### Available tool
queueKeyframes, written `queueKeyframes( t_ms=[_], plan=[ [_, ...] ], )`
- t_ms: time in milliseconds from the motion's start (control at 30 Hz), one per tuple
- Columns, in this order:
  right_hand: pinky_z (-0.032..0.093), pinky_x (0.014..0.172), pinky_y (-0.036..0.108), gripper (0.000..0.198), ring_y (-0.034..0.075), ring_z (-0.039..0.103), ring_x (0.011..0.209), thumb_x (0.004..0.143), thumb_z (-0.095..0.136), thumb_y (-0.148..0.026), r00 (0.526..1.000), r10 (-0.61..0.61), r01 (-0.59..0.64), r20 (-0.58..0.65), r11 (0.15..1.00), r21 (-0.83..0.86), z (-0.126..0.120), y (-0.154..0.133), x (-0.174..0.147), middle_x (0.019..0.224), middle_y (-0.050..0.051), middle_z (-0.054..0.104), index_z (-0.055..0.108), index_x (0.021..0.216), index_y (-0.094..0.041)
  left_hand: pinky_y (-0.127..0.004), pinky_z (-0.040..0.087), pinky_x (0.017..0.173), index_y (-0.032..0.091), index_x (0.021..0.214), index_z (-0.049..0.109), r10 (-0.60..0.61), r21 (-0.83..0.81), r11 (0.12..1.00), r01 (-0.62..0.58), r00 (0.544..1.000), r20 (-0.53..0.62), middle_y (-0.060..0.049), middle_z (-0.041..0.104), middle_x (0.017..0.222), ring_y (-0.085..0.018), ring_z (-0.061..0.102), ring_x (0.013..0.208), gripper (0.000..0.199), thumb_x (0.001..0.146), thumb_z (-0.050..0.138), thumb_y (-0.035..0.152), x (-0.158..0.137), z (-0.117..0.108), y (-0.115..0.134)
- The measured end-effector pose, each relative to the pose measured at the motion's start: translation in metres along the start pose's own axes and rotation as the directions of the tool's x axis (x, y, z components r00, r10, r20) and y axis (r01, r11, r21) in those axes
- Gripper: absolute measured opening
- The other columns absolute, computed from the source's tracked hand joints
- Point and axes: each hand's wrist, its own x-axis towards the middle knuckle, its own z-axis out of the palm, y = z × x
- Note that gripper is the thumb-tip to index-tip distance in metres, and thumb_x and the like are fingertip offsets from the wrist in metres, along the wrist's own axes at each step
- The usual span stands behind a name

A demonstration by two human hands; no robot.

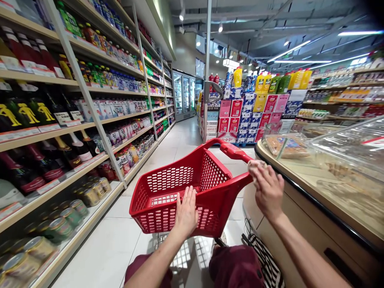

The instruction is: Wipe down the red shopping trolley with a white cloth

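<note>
A red plastic shopping cart [180, 180] with perforated basket walls stands sideways in front of me. My left hand [186, 214] rests against the near side of its basket, fingers stretched out over the rim. On the right, my right hand [269, 190] presses a crumpled, whitish cloth [257, 167] against the near end of the cart's handle [235, 152]. The cloth is partly hidden under my fingers. Below the basket, part of the cart's lower frame shows between my knees.
Shelves of bottles and cans [114, 120] line the left. A display counter [288, 168] with clear plastic covers stands close on the right. Farther ahead are stacked drink cartons [231, 116], a pole [208, 48] and glass-door fridges [182, 94]. A striped bag [265, 256] is by my leg.
</note>
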Motion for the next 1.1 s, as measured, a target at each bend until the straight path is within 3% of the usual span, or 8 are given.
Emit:
queueKeyframes(
  t_ms=[100, 200, 400, 533, 633, 800, 933, 1100],
  plan=[
    [0.029, 0.097, 0.041, 0.032, 0.022, 0.038, 0.120, 0.086, 0.036, -0.022, 0.985, -0.141, 0.135, 0.104, 0.989, 0.061, 0.008, -0.003, 0.030, 0.118, 0.007, 0.055, 0.057, 0.110, -0.019, -0.051, 0.017, 0.103, 0.009, 0.131, 0.027, -0.079, 0.021, 0.997, 0.079, 0.997, 0.021, -0.014, 0.030, 0.138, -0.024, 0.022, 0.129, 0.061, 0.072, 0.040, 0.015, -0.006, 0.000, -0.025],
    [0.030, 0.098, 0.036, 0.032, 0.018, 0.040, 0.119, 0.087, 0.034, -0.020, 0.900, -0.364, 0.329, 0.240, 0.928, 0.173, 0.014, -0.018, 0.030, 0.118, 0.002, 0.056, 0.058, 0.109, -0.023, -0.046, 0.024, 0.102, 0.012, 0.127, 0.036, -0.064, 0.001, 0.998, 0.064, 0.995, 0.077, -0.012, 0.040, 0.133, -0.023, 0.033, 0.124, 0.051, 0.077, 0.039, 0.020, -0.013, -0.004, -0.050],
    [0.031, 0.096, 0.044, 0.038, 0.021, 0.033, 0.124, 0.085, 0.031, -0.020, 0.987, -0.087, 0.084, 0.135, 0.996, 0.031, 0.022, 0.027, 0.031, 0.127, 0.006, 0.047, 0.053, 0.115, -0.022, -0.033, 0.044, 0.080, 0.019, 0.093, 0.059, -0.226, -0.015, 0.972, 0.234, 0.950, 0.213, -0.006, 0.065, 0.096, -0.019, 0.059, 0.090, 0.031, 0.086, 0.031, 0.030, -0.015, -0.031, -0.078],
    [0.036, 0.094, 0.041, 0.037, 0.022, 0.034, 0.123, 0.085, 0.031, -0.025, 0.982, -0.140, 0.127, 0.126, 0.987, 0.102, 0.047, 0.054, 0.045, 0.123, 0.008, 0.051, 0.055, 0.112, -0.019, -0.032, 0.044, 0.070, 0.019, 0.080, 0.060, -0.325, 0.004, 0.941, 0.337, 0.904, 0.279, -0.005, 0.067, 0.083, -0.021, 0.061, 0.079, 0.033, 0.086, 0.032, 0.034, -0.010, -0.037, -0.074],
    [0.038, 0.090, 0.042, 0.035, 0.023, 0.046, 0.112, 0.085, 0.032, -0.026, 0.955, -0.245, 0.221, 0.168, 0.964, 0.151, 0.069, 0.024, 0.050, 0.110, 0.010, 0.060, 0.062, 0.101, -0.019, -0.033, 0.045, 0.070, 0.018, 0.081, 0.061, -0.362, -0.024, 0.923, 0.385, 0.887, 0.286, -0.006, 0.067, 0.083, -0.021, 0.061, 0.078, 0.034, 0.086, 0.031, 0.032, -0.002, -0.031, -0.054],
    [0.038, 0.089, 0.033, 0.031, 0.015, 0.051, 0.106, 0.085, 0.037, -0.022, 0.818, -0.515, 0.404, 0.258, 0.832, 0.381, 0.092, -0.081, 0.019, 0.107, 0.002, 0.062, 0.059, 0.106, -0.028, -0.031, 0.041, 0.087, 0.019, 0.104, 0.057, -0.286, -0.111, 0.939, 0.326, 0.918, 0.274, -0.004, 0.064, 0.104, -0.017, 0.057, 0.096, 0.031, 0.084, 0.034, 0.024, 0.000, -0.020, -0.030],
    [0.038, 0.087, 0.040, 0.032, 0.019, 0.047, 0.112, 0.086, 0.034, -0.024, 0.850, -0.408, 0.300, 0.333, 0.895, 0.330, 0.102, -0.103, -0.001, 0.116, 0.003, 0.058, 0.056, 0.110, -0.027, -0.041, 0.025, 0.103, 0.016, 0.124, 0.042, -0.247, -0.188, 0.932, 0.310, 0.922, 0.298, -0.009, 0.047, 0.128, -0.022, 0.041, 0.118, 0.049, 0.079, 0.043, 0.036, -0.034, -0.023, -0.051],
    [0.040, 0.085, 0.042, 0.032, 0.021, 0.051, 0.108, 0.084, 0.036, -0.020, 0.890, -0.364, 0.250, 0.276, 0.893, 0.373, 0.100, -0.114, -0.022, 0.109, 0.006, 0.061, 0.062, 0.101, -0.024, -0.046, 0.020, 0.105, 0.016, 0.119, 0.048, -0.176, -0.235, 0.939, 0.253, 0.936, 0.304, -0.011, 0.051, 0.123, -0.026, 0.043, 0.116, 0.054, 0.074, 0.048, 0.046, -0.064, -0.010, -0.050]
  ],
)
